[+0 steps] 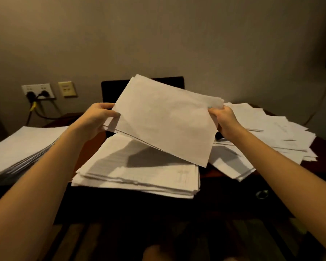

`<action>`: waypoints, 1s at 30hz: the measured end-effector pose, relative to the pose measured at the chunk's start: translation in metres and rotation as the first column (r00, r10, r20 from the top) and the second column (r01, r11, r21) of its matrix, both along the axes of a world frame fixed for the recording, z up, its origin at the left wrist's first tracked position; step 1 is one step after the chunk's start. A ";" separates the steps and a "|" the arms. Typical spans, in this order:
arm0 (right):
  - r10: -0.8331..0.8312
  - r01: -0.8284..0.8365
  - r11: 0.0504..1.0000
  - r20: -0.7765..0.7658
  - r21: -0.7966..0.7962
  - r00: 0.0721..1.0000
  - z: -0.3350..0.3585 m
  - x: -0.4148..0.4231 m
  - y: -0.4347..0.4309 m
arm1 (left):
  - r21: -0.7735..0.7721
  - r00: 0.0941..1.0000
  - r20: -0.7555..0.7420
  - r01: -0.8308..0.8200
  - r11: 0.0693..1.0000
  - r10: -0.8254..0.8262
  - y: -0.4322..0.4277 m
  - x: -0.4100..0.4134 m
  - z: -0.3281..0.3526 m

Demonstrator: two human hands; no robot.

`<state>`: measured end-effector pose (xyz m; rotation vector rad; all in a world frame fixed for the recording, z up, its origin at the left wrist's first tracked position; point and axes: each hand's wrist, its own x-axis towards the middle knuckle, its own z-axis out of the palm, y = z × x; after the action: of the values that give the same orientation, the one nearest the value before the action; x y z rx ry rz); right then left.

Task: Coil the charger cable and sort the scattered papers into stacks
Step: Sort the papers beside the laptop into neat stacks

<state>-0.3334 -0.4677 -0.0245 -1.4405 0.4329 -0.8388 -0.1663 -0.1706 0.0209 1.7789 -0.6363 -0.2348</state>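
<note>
Two hands (94, 120) (225, 119) hold a sheaf (164, 119) above the middle stack (139, 178)

Nearest, the middle stack lies on the brown desk (91, 147), partly in the sheaf's shadow. Above it and clear of it, the sheaf tilts. The left hand grips its left edge with the thumb on top, and the right hand pinches its right corner. A tall neat stack (21, 147) sits to the left, and scattered papers (271, 132) spread on the right. Farther back, dark cables (36, 112) hang from a wall outlet (38, 90).
</note>
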 end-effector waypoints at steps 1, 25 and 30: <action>0.015 -0.016 1.000 -0.041 -0.023 0.999 -0.005 0.002 0.009 | 0.046 1.000 -0.010 0.007 0.999 -0.007 0.012 -0.003 -0.005; -0.378 -0.063 0.723 -0.471 -0.688 0.797 -0.044 0.005 0.042 | 0.469 0.773 0.632 -0.324 0.822 -0.055 0.000 -0.015 -0.066; -0.494 -0.002 0.708 -0.497 -0.706 0.713 -0.040 -0.022 -0.030 | 0.353 0.669 0.732 -0.212 0.911 -0.128 -0.110 -0.040 -0.061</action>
<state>-0.3554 -0.4975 -0.0645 -2.4298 0.9775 -0.7077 -0.2066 -0.2805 -0.0401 2.3040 -1.1951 0.4803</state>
